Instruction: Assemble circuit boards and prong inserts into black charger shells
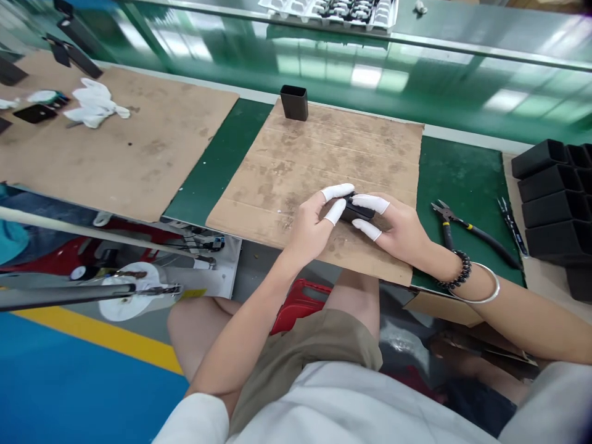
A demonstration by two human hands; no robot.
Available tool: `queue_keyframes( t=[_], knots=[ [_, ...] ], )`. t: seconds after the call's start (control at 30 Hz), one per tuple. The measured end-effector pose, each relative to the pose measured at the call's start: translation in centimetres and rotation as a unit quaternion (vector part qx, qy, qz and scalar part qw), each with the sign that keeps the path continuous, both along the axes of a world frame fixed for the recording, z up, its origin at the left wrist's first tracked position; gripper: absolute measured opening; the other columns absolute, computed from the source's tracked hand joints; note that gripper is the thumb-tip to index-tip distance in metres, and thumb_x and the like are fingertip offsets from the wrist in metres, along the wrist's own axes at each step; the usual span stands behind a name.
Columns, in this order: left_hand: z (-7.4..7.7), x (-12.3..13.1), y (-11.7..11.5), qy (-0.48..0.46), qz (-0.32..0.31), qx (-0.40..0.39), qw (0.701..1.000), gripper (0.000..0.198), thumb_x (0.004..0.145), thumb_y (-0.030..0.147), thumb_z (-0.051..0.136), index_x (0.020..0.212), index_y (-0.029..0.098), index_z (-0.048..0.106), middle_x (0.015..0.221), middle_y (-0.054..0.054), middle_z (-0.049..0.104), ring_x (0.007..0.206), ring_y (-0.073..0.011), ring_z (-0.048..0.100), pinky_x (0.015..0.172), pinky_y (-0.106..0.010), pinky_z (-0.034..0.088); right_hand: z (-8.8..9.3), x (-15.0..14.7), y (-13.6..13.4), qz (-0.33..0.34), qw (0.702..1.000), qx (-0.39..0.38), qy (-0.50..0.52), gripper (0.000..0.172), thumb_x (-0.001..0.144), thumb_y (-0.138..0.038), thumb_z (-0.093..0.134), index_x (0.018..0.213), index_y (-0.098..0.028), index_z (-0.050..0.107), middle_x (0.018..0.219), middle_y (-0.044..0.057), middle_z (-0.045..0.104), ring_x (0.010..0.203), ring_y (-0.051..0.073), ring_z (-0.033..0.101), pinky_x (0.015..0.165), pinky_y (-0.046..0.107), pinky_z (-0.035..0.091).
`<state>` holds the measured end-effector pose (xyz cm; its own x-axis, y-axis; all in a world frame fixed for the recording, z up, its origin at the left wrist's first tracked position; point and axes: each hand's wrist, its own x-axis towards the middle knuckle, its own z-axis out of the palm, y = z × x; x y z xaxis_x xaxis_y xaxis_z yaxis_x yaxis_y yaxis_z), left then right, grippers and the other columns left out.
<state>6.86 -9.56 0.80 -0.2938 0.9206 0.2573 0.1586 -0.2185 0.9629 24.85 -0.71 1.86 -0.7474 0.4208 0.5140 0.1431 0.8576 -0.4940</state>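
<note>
A small black plastic part (361, 211) is held between both hands, low over the front half of a stained cardboard sheet (351, 148). My left hand (314, 222), with white finger cots on its fingertips, pinches the part's left end. From the right, my right hand (398, 228) grips it with white-cotted thumb and fingers. The fingers cover much of the part, so its exact kind cannot be made out. Toward the back of the cardboard stands an open-topped black rectangular case (295, 103), upright and apart from both hands.
Diagonal cutters (472, 231) and tweezers (512, 227) lie on the green bench at right, beside stacked black cases (555, 206). A white tray (333, 11) of black parts sits on the raised ledge. At left, another cardboard sheet (152, 135) bears white gloves (95, 103).
</note>
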Motion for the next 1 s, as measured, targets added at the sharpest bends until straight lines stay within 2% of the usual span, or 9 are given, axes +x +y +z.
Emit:
queue_keyframes(
  t=[0.2,0.3,0.37,0.47,0.53,0.63,0.7,0.83,1.0],
  knots=[
    [-0.1,-0.8,0.3,-0.041,-0.048,-0.029,0.998,0.028,0.094,0.03,0.064,0.119,0.022,0.073,0.132,-0.005,0.075,0.129,-0.0257,0.067,0.115,-0.042,0.052,0.9,-0.4,-0.1,-0.018,0.998,-0.064,-0.009,0.031,0.092,-0.029,0.072,0.122,-0.026,0.074,0.121,0.006,0.079,0.107,0.027,0.077,0.096,0.045,0.063],
    [-0.4,-1.1,0.4,-0.085,-0.058,-0.026,0.994,0.031,0.091,0.035,0.069,0.119,0.022,0.073,0.13,-0.006,0.075,0.126,-0.026,0.068,0.114,-0.042,0.052,1.4,-0.8,-0.1,-0.037,0.975,-0.215,0.028,0.028,0.084,-0.028,0.078,0.112,-0.025,0.078,0.117,0.004,0.081,0.107,0.027,0.077,0.095,0.045,0.064],
    [-0.6,-1.3,0.4,-0.125,-0.038,-0.013,0.991,0.032,0.092,0.04,0.068,0.118,0.021,0.072,0.123,-0.007,0.077,0.119,-0.0253,0.072,0.111,-0.042,0.054,1.4,-0.9,0.3,-0.055,0.914,-0.393,0.084,0.029,0.08,-0.031,0.081,0.108,-0.025,0.077,0.114,0.002,0.081,0.104,0.026,0.078,0.089,0.042,0.067],
    [-1.0,-1.8,0.4,-0.18,0.009,0.007,0.984,0.032,0.095,0.044,0.063,0.114,0.021,0.072,0.112,-0.008,0.079,0.107,-0.0236,0.075,0.108,-0.044,0.055,1.3,-1.1,1.4,-0.067,0.759,-0.629,0.153,0.021,0.082,-0.034,0.079,0.1,-0.024,0.076,0.1,-0.001,0.082,0.091,0.019,0.079,0.08,0.032,0.07],
    [-1.2,-2.1,0.5,-0.193,0.02,0.009,0.981,0.029,0.093,0.042,0.066,0.112,0.021,0.072,0.109,-0.008,0.079,0.105,-0.0229,0.075,0.108,-0.043,0.055,1.3,-1.1,2.0,-0.062,0.673,-0.716,0.173,0.011,0.087,-0.032,0.075,0.093,-0.024,0.075,0.091,-0.003,0.081,0.085,0.014,0.078,0.077,0.023,0.069],
    [-1.2,-2.1,0.5,-0.183,0.024,0.002,0.983,0.028,0.089,0.038,0.07,0.11,0.021,0.072,0.107,-0.007,0.078,0.106,-0.0226,0.074,0.108,-0.043,0.054,1.3,-1.1,2.3,-0.057,0.605,-0.772,0.189,0.007,0.092,-0.029,0.071,0.091,-0.023,0.074,0.088,-0.004,0.081,0.08,0.009,0.078,0.074,0.016,0.067],
    [-1.1,-2.0,0.5,-0.18,0.027,-0.001,0.983,0.027,0.088,0.037,0.07,0.11,0.02,0.072,0.105,-0.007,0.078,0.105,-0.0222,0.074,0.108,-0.042,0.054,1.3,-1.0,2.3,-0.056,0.593,-0.781,0.19,0.01,0.095,-0.03,0.068,0.093,-0.023,0.074,0.09,-0.003,0.081,0.082,0.009,0.078,0.075,0.015,0.067],
    [-1.2,-2.0,0.5,-0.178,0.029,-0.001,0.984,0.026,0.088,0.035,0.069,0.11,0.02,0.072,0.104,-0.006,0.078,0.105,-0.0225,0.074,0.108,-0.044,0.054,1.1,-0.6,2.5,-0.048,0.601,-0.778,0.176,0.013,0.097,-0.033,0.065,0.097,-0.024,0.074,0.096,-0.003,0.081,0.088,0.01,0.079,0.08,0.016,0.067],
    [-1.1,-1.9,0.2,-0.132,0.011,0.007,0.991,0.032,0.09,0.036,0.068,0.118,0.021,0.068,0.112,-0.008,0.075,0.11,-0.0238,0.072,0.108,-0.043,0.054,0.8,-0.7,2.3,-0.049,0.661,-0.731,0.161,0.018,0.092,-0.04,0.072,0.1,-0.024,0.073,0.103,-0.001,0.081,0.101,0.014,0.078,0.087,0.021,0.067]
  ],
)
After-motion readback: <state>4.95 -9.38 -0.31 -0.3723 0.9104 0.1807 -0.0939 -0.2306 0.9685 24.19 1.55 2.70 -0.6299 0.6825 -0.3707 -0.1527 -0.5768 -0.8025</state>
